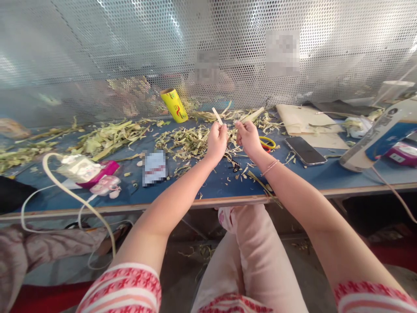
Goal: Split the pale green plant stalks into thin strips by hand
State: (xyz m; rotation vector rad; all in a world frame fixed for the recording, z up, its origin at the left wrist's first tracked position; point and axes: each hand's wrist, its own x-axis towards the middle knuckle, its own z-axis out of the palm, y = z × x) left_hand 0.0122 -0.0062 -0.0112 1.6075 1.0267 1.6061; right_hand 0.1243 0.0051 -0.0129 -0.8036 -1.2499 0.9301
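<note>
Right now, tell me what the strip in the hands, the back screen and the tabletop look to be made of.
Strip, pinched in the left hand beside the right hand: pale, matte, fibrous, probably dried leaf or cane. Back screen: shiny grey sheet with even round holes, likely perforated metal. Tabletop: smooth blue surface on a tan-edged board, possibly laminate over wood.

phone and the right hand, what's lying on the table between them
In the head view, yellow-handled scissors and a few leaf scraps lie between the phone and the right hand.

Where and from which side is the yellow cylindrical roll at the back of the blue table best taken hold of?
Take the yellow cylindrical roll around its middle, coming from the front: it leans with its round sides exposed, while the perforated metal screen blocks the back. A judgement only.
</note>
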